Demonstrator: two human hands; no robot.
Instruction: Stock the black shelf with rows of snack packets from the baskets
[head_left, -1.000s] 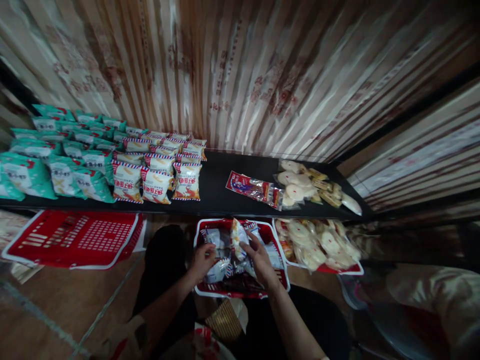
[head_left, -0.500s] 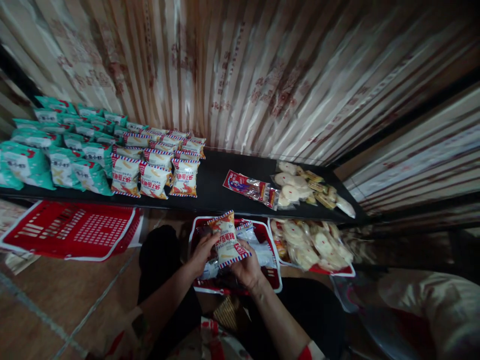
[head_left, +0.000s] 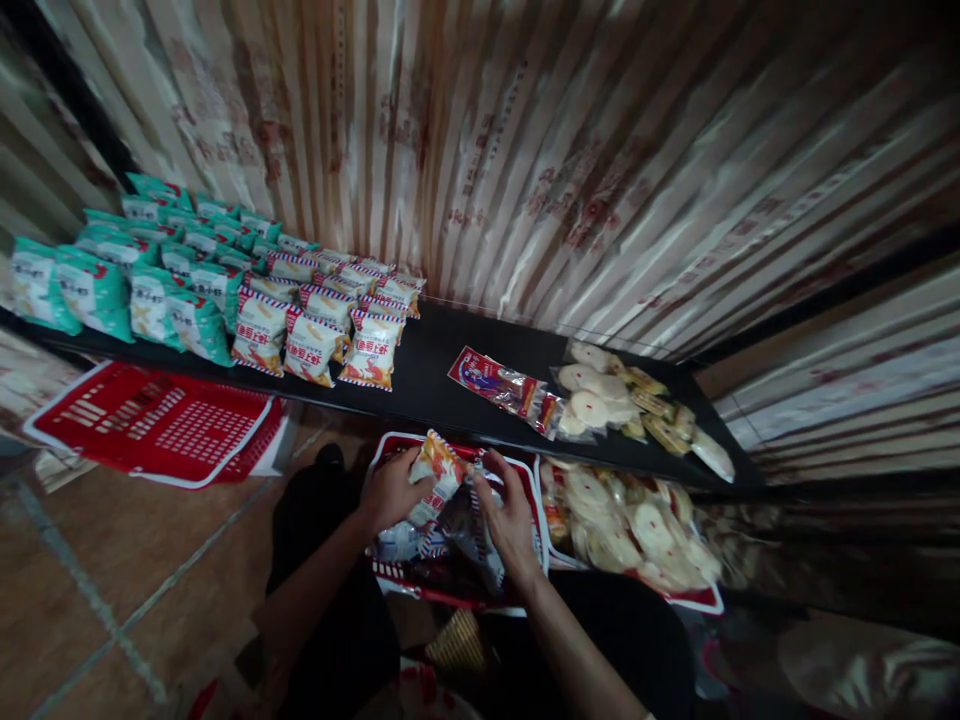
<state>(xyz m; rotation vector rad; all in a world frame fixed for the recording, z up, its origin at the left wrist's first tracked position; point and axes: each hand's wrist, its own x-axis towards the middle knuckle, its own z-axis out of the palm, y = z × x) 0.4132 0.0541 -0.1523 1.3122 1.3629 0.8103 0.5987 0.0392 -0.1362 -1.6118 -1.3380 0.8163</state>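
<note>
One snack packet [head_left: 437, 475] in my left hand [head_left: 394, 492], above a red basket [head_left: 459, 600]

I grasp the snack packet between the thumb and fingers of my left hand. It is tilted, white and orange with a striped edge, and it sits over the far left part of the red basket, which has a white rim and stands between my knees. My right hand [head_left: 510, 522] is just beside it, fingers curved at the upper edge of a silvery packet [head_left: 480, 540] in the basket; I cannot tell whether those fingers grip it or only touch it. More packets lie under my hands, too dark to tell apart.

Beyond the basket runs a black shelf [head_left: 431, 365]. On its left stand teal bags [head_left: 97, 290] in rows, and next to them white-and-orange packets [head_left: 309, 342], upright, with the same striped edges as the one I hold. Farther right lie flat red packets [head_left: 491, 380], then clear packs of pale rounds [head_left: 592, 395], then yellowish packs [head_left: 665, 432].

A second basket [head_left: 709, 606], close on the right of mine, is heaped with more pale rounds. Well apart on the left, under the shelf edge, is a third red basket [head_left: 161, 425], above the tiled floor [head_left: 214, 545].
</note>
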